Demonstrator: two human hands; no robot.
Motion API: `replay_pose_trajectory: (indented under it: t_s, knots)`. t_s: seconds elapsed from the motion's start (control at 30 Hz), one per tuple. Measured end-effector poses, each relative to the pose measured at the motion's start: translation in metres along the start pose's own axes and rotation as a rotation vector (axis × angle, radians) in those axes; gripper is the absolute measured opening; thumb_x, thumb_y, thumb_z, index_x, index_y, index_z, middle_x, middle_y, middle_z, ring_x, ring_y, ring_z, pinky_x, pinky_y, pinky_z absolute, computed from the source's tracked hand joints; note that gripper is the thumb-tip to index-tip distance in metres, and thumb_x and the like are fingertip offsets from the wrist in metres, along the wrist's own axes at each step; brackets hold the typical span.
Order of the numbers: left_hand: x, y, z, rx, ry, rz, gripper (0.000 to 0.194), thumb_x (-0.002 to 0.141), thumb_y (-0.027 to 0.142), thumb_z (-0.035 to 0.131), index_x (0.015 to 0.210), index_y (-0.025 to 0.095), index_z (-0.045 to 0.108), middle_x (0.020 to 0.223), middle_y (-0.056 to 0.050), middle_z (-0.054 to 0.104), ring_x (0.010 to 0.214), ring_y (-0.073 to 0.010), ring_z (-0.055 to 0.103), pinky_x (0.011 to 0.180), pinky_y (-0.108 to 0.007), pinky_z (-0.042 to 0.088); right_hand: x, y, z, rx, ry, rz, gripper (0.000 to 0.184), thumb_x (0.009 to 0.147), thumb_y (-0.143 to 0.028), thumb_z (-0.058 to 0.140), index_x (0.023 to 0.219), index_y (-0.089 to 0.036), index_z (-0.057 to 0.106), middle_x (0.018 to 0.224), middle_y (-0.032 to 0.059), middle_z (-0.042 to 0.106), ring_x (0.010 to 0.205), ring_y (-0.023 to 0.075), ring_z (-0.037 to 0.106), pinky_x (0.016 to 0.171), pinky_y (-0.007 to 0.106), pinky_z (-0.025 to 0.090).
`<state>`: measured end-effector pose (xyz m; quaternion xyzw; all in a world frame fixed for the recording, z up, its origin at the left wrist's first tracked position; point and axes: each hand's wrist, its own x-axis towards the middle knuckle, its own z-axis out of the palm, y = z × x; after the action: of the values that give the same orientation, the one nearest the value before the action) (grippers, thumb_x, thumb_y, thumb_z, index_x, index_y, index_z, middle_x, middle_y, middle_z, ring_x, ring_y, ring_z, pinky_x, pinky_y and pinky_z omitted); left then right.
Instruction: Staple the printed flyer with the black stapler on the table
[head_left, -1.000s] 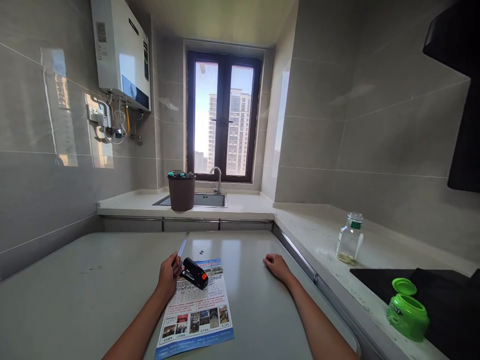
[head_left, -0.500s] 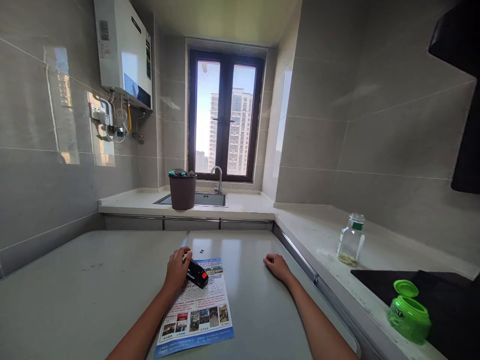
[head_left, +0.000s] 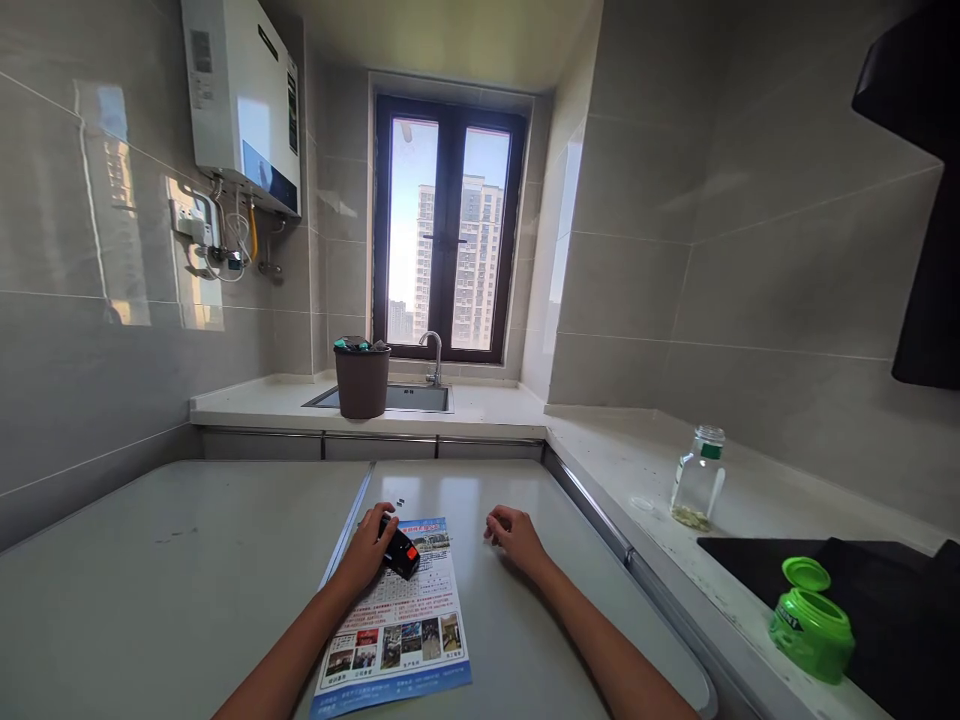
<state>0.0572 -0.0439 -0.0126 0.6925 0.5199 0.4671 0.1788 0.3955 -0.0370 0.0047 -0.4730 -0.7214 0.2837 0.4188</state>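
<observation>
My left hand is closed over a black stapler with an orange-red patch at its near end. The stapler lies at an angle over the upper left part of a printed flyer, which has blue borders, red text and a row of small photos. Over the table right of the flyer is my right hand, its fingers loosely curled in, with nothing visible in them. Just beyond the flyer's top edge lie small dark pieces, too small to name.
The pale table meets a white counter. A brown bin stands by the sink. On the right counter are a glass jar and an open green container, beside a black panel.
My right hand has moved left, nearer the flyer, and its fingers have turned toward it. My left hand has shifted slightly, still on the stapler. The view has shifted a little.
</observation>
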Motion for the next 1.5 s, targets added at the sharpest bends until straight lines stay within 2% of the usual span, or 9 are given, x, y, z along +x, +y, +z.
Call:
replay_pose_trajectory:
  t_s: [0.1, 0.23, 0.33, 0.47, 0.73, 1.0, 1.13, 1.3, 1.5]
  knots:
    - [-0.004, 0.010, 0.008, -0.010, -0.013, 0.025, 0.042, 0.101, 0.058, 0.042, 0.120, 0.024, 0.058, 0.118, -0.009, 0.064, 0.110, -0.0260, 0.064, 0.102, -0.045, 0.047, -0.013, -0.034, 0.040, 0.007, -0.102, -0.101, 0.028, 0.093, -0.044, 0.057, 0.102, -0.021, 0.069, 0.100, 0.0065, 0.076, 0.083, 0.0199, 0.068, 0.078, 0.031, 0.051]
    - [-0.007, 0.019, 0.020, -0.040, -0.046, 0.078, 0.042, 0.101, 0.058, 0.042, 0.121, 0.024, 0.057, 0.116, -0.008, 0.062, 0.113, -0.0254, 0.061, 0.107, -0.045, 0.045, -0.025, -0.063, 0.086, -0.181, -0.147, -0.168, 0.060, 0.080, -0.045, 0.077, 0.132, -0.023, 0.060, 0.122, 0.0095, 0.069, 0.103, 0.0248, 0.065, 0.093, 0.035, 0.048]
    - [-0.008, 0.021, 0.023, -0.065, -0.061, 0.090, 0.041, 0.102, 0.057, 0.041, 0.121, 0.023, 0.056, 0.113, -0.008, 0.062, 0.111, -0.0250, 0.061, 0.106, -0.044, 0.046, -0.024, -0.074, 0.106, -0.311, -0.078, -0.149, 0.052, 0.080, -0.046, 0.077, 0.124, -0.022, 0.063, 0.117, 0.0102, 0.071, 0.111, 0.0285, 0.063, 0.094, 0.036, 0.045]
    - [-0.007, 0.020, 0.024, -0.086, -0.061, 0.095, 0.040, 0.102, 0.056, 0.042, 0.119, 0.024, 0.058, 0.114, -0.008, 0.062, 0.114, -0.0254, 0.060, 0.106, -0.044, 0.046, -0.016, -0.077, 0.117, -0.347, -0.099, -0.083, 0.032, 0.084, -0.039, 0.070, 0.110, -0.022, 0.064, 0.108, 0.0074, 0.073, 0.095, 0.0239, 0.067, 0.076, 0.029, 0.042]
    - [-0.003, 0.010, 0.021, -0.060, -0.011, 0.113, 0.037, 0.096, 0.052, 0.053, 0.117, 0.022, 0.059, 0.118, -0.011, 0.063, 0.118, -0.0286, 0.060, 0.108, -0.048, 0.045, -0.009, -0.066, 0.100, -0.468, -0.164, -0.152, 0.021, 0.085, -0.037, 0.066, 0.100, -0.022, 0.067, 0.100, 0.0060, 0.074, 0.088, 0.0224, 0.067, 0.069, 0.027, 0.034]
    - [-0.010, 0.019, 0.011, 0.022, -0.275, 0.189, 0.018, 0.091, 0.032, 0.059, 0.104, 0.022, 0.065, 0.111, -0.009, 0.064, 0.107, -0.0256, 0.062, 0.101, -0.041, 0.048, -0.007, -0.042, 0.068, -0.420, -0.094, -0.097, 0.015, 0.087, -0.030, 0.065, 0.098, -0.021, 0.066, 0.098, 0.0045, 0.072, 0.089, 0.0199, 0.063, 0.073, 0.026, 0.035]
    - [-0.014, 0.024, 0.009, 0.039, -0.401, 0.213, 0.017, 0.088, 0.028, 0.062, 0.103, 0.023, 0.066, 0.115, -0.008, 0.063, 0.104, -0.0247, 0.063, 0.096, -0.039, 0.049, -0.009, -0.041, 0.064, -0.389, -0.082, -0.109, 0.023, 0.083, -0.034, 0.072, 0.102, -0.022, 0.067, 0.099, 0.0030, 0.073, 0.093, 0.0212, 0.063, 0.079, 0.027, 0.036]
    - [-0.014, 0.027, 0.008, 0.100, -0.377, 0.193, 0.013, 0.085, 0.027, 0.066, 0.095, 0.022, 0.059, 0.106, -0.006, 0.063, 0.095, -0.0238, 0.062, 0.087, -0.037, 0.048, -0.008, -0.043, 0.060, -0.399, -0.043, -0.086, 0.024, 0.083, -0.032, 0.073, 0.105, -0.023, 0.071, 0.102, 0.0041, 0.075, 0.100, 0.0237, 0.064, 0.089, 0.031, 0.037]
    - [-0.016, 0.031, 0.005, 0.072, -0.364, 0.136, 0.020, 0.083, 0.028, 0.068, 0.101, 0.023, 0.059, 0.106, -0.005, 0.065, 0.098, -0.0248, 0.062, 0.087, -0.037, 0.048, -0.002, -0.035, 0.040, -0.240, 0.031, -0.067, 0.021, 0.082, -0.027, 0.070, 0.102, -0.023, 0.076, 0.099, 0.0035, 0.076, 0.093, 0.0220, 0.065, 0.082, 0.029, 0.042]
